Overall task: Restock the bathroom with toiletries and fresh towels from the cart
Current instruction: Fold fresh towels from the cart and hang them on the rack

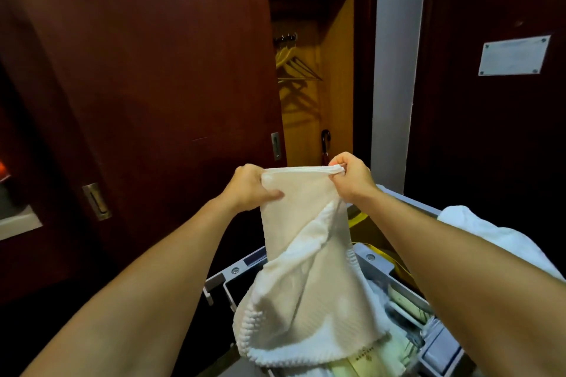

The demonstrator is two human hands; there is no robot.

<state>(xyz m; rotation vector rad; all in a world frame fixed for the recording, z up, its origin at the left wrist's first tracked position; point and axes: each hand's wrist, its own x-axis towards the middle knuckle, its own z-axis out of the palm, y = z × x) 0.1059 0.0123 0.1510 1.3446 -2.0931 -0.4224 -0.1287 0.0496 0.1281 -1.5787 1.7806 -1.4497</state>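
I hold a white ribbed towel up in front of me by its top edge. My left hand grips the towel's upper left corner, thumb pressed on the cloth. My right hand pinches the upper right corner. The towel hangs down twisted, and its lower end drapes over the grey cart below. Pale packets of toiletries lie in the cart's tray, partly hidden by the towel.
Another white towel lies on the cart at the right. A dark red sliding wardrobe door fills the left. Behind it an open closet holds wooden hangers and an umbrella. A dark door stands at the right.
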